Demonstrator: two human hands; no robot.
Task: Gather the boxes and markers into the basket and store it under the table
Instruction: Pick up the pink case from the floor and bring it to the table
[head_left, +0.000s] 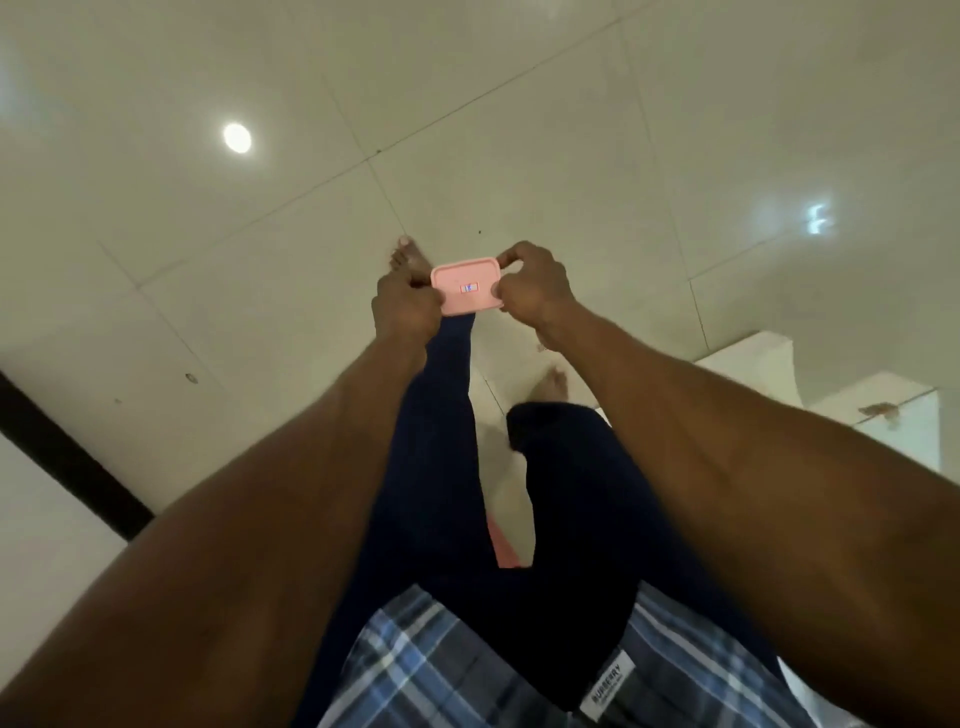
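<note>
A small pink rectangular box (467, 286) with a tiny label on its flat face hangs in front of me, above the tiled floor. My left hand (402, 306) grips its left end and my right hand (535, 291) grips its right end, both with fingers curled around the edges. Both arms stretch straight out from the bottom of the view. No basket or markers are in sight.
Glossy pale floor tiles (260, 234) fill the view. My legs in dark trousers and bare feet stand below the box. A dark strip (67, 457) runs along the left. A white piece of furniture (893, 415) stands at the right edge.
</note>
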